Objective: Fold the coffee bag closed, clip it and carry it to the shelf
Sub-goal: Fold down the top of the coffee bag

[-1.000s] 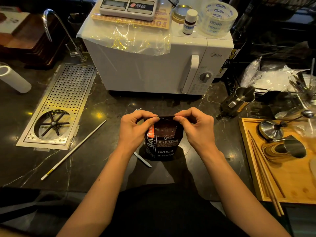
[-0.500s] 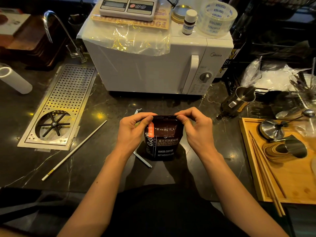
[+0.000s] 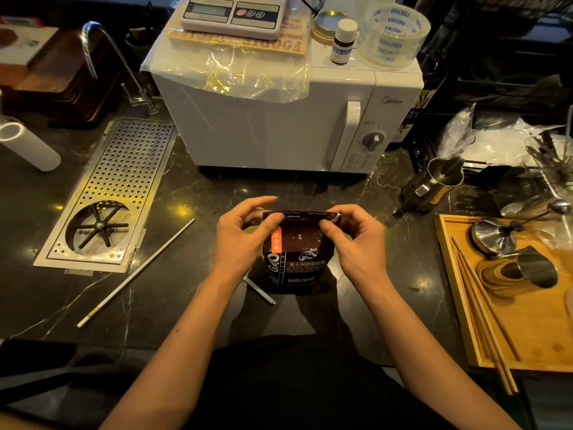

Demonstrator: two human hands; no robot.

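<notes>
A: Where is the coffee bag found?

B: It is stood upright on the dark worktop, near the front edge and about midway along it, in front of the microwave. Its top strip is pinched at both ends: the left end is gripped by the left hand between thumb and fingers, the right end by the right hand in the same way.

A: How much of the task can be judged done?

B: Very little. The top edge is held flat and level, but no finished fold can be made out, so the folding is judged to be at its start or in progress.

A: And what is left?

B: The fold is to be completed, the clip applied, and the bag carried to the shelf. A thin pale bar lies on the worktop, touching or just beside the bag's lower left corner; whether it is the clip cannot be told. A longer white rod lies further toward the left edge. No shelf can be identified with certainty.
</notes>
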